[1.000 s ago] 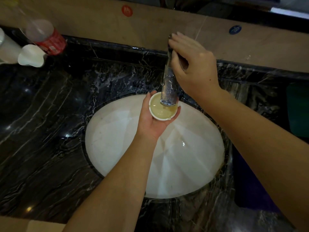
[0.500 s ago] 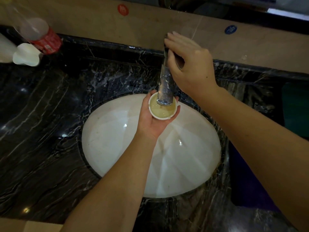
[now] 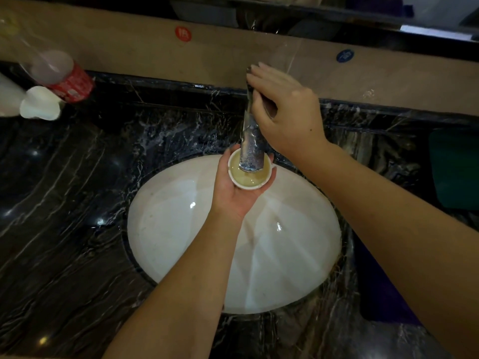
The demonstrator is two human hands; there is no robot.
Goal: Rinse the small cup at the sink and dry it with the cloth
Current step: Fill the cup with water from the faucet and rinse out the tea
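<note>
The small white cup [image 3: 247, 180] rests upright in my left hand [image 3: 234, 196], held over the far edge of the white oval sink [image 3: 186, 242]. It holds yellowish liquid. The metal tap spout [image 3: 252, 149] ends right over the cup and hides its far rim. My right hand [image 3: 287, 117] is wrapped around the top of the tap, at the handle. A dark purple cloth [image 3: 383, 291] lies on the counter right of the sink, partly under my right forearm.
Black marble counter [image 3: 64, 216] surrounds the sink. At the far left stand a clear bottle with a red label [image 3: 64, 76] and a white cup-like object [image 3: 40, 106]. A dark green item [image 3: 453, 167] lies at the right edge. A beige backsplash runs behind.
Both hands hold their places; the cup stays under the spout and the right hand stays on the tap. Only the view has shifted slightly.
</note>
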